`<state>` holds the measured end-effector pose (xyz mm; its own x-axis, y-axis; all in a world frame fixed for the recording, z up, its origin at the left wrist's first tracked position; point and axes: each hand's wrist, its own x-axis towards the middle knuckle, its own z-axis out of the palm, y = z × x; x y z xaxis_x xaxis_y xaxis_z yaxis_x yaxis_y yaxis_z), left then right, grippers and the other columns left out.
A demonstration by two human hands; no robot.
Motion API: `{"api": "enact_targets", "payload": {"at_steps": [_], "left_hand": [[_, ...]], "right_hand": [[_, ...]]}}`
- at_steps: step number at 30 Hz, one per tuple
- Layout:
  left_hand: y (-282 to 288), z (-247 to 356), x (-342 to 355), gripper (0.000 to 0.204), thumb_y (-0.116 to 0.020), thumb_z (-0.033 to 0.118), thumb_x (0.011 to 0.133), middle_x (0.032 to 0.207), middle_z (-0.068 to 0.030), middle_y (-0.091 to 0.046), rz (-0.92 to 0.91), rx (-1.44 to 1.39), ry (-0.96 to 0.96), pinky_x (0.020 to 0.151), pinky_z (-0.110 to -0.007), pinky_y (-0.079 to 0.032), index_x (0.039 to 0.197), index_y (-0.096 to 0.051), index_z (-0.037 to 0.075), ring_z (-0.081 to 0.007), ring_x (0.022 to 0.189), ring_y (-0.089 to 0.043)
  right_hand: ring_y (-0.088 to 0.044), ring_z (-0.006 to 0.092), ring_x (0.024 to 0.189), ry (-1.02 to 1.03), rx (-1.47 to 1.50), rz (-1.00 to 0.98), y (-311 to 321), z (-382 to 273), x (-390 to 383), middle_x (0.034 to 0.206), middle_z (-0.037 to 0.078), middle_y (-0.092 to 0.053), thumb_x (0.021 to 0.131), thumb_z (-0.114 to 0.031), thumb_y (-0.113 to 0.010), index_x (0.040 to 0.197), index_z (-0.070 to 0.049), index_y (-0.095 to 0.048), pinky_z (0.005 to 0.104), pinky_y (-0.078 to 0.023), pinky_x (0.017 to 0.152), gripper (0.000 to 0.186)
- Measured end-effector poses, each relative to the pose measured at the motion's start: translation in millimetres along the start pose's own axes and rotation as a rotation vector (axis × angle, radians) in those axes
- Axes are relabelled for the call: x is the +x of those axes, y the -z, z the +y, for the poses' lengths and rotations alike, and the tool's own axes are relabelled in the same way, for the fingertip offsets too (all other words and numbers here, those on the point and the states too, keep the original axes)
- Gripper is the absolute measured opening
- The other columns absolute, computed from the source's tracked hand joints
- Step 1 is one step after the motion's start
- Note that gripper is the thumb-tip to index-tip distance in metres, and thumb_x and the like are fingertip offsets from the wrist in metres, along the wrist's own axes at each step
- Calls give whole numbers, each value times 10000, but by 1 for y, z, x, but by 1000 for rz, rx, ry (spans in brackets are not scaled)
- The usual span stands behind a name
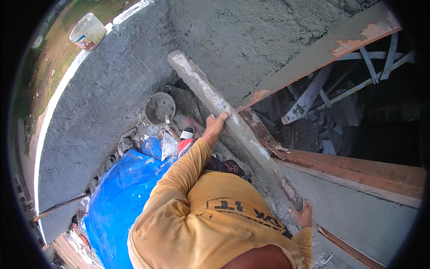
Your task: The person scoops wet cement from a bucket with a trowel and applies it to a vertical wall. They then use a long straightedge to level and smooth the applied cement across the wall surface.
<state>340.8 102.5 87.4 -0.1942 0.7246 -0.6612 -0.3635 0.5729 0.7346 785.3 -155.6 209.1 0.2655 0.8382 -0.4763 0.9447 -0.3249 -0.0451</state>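
Observation:
A long straightedge board (251, 142), crusted with grey mortar, runs slantwise across the middle between my two hands. My left hand (216, 127) is closed around it above its midpoint, thumb on the upper face. Near its lower right end, my right hand (303, 214) grips the edge. The board's far end reaches up by the corner of the freshly plastered grey walls (255, 40); I cannot tell if it touches them. Beside my left forearm stands a round bucket (160, 109) with mortar in it and a light-tipped handle at its rim.
A blue tarp (118, 193) covers the ground at left, near rubble and a torn bag. A whitish plastic tub (88, 32) sits on the curved wall's top. At right, a wooden beam (358, 172) borders a dark opening with loose boards (309, 96) inside.

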Motion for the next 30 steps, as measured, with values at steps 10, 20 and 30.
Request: {"api": "enact_targets", "payload": {"at_steps": [10, 20, 30], "left_hand": [[-28, 33, -8, 601, -685, 375, 776, 996, -151, -584, -121, -163, -101, 670, -346, -526, 1117, -483, -77, -228, 812, -613], [-98, 356, -166, 624, -720, 396, 781, 1050, -139, -571, -598, -68, -1225, 744, -318, -494, 1138, -483, -57, -189, 866, -589], [-207, 444, -212, 1020, -657, 617, 704, 1440, -345, -145, 246, -10, -2124, 1054, -586, -138, 1419, -260, 8, -435, 1361, -167]], "right_hand": [[-411, 420, 1189, 45, 116, 334, 29, 3, -21, 1246, 256, -481, 547, -354, -812, 1218, 26, -495, 486, -279, 1023, 834], [-499, 392, 1089, -10, -366, 1490, 245, -32, -75, 1189, 232, -524, 597, -306, -795, 1291, -39, -480, 515, -380, 946, 808], [-364, 390, 1252, -37, -267, 1908, 323, 30, -27, 1345, 230, -399, 678, -317, -705, 1354, -16, -388, 469, -268, 1044, 806]]}}
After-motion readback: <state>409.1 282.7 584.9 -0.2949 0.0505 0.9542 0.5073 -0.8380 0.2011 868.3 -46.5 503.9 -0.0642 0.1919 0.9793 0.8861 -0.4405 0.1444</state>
